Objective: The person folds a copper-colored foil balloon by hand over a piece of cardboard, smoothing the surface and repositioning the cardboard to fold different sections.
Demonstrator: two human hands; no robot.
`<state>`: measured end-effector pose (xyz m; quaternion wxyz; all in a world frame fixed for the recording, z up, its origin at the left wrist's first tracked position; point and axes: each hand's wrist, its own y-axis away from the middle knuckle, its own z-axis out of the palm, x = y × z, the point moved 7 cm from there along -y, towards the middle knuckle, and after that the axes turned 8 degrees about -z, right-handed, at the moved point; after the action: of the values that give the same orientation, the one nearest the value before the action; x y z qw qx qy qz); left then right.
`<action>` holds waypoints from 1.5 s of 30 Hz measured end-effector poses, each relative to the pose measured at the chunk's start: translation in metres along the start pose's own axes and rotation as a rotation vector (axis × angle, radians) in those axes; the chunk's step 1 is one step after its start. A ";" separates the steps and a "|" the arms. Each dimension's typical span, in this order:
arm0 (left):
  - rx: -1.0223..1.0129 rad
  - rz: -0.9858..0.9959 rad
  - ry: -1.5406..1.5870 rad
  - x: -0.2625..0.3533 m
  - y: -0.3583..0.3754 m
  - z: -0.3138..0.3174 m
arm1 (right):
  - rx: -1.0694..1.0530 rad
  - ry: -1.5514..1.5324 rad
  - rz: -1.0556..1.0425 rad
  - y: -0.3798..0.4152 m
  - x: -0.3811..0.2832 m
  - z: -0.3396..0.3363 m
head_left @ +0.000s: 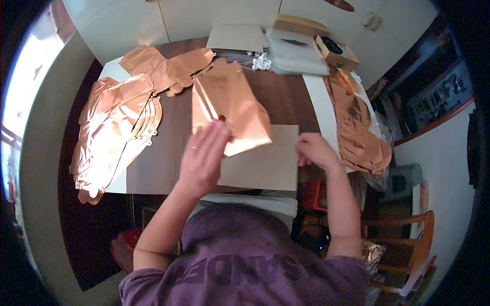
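Observation:
A flat rose-gold foil balloon point(229, 104) lies mid-table, its near end over a grey cardboard sheet point(263, 166). My left hand point(204, 155) rests on the foil's lower left part, fingers stretched out and close together. At the right edge of the cardboard is my right hand point(317, 151), its fingers curled in. Whatever is between those fingertips, if anything, is hidden. The cardboard lies flat at the near edge of the table, in front of my body.
Flat foil balloons point(109, 122) are piled at the left, with another pile point(357, 127) at the right. Along the back of the table point(286, 97) are white round pieces point(262, 62), clear plastic bags point(296, 51) and a small box point(342, 56). A wooden chair point(423, 239) stands at the right.

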<state>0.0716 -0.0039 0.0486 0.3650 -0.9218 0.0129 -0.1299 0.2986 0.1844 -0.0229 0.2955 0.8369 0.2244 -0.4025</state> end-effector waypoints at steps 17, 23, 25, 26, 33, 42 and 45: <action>-0.477 0.054 0.133 0.018 0.041 0.064 | 0.023 -0.185 0.032 0.056 -0.022 0.042; -0.447 -0.026 0.197 0.014 0.040 0.065 | -0.041 -0.733 0.147 0.054 -0.009 0.062; -0.403 0.011 0.163 0.015 0.039 0.061 | -0.021 -0.781 0.126 0.049 -0.017 0.065; -0.381 0.028 0.146 0.016 0.039 0.059 | -0.006 -0.776 0.101 0.042 -0.016 0.067; -0.524 0.058 0.153 0.019 0.038 0.063 | -0.026 -0.533 0.027 0.002 -0.019 0.066; -0.329 -0.199 0.589 -0.011 0.025 0.032 | 0.127 -0.504 -0.092 -0.002 -0.017 0.060; -0.262 -0.818 0.925 -0.054 0.034 0.042 | 0.100 -0.763 -0.053 -0.003 -0.005 0.060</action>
<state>0.0320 0.0058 -0.0158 0.1266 -0.7376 -0.1682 -0.6415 0.2614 0.1456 -0.0496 0.3061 0.6342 0.1000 -0.7029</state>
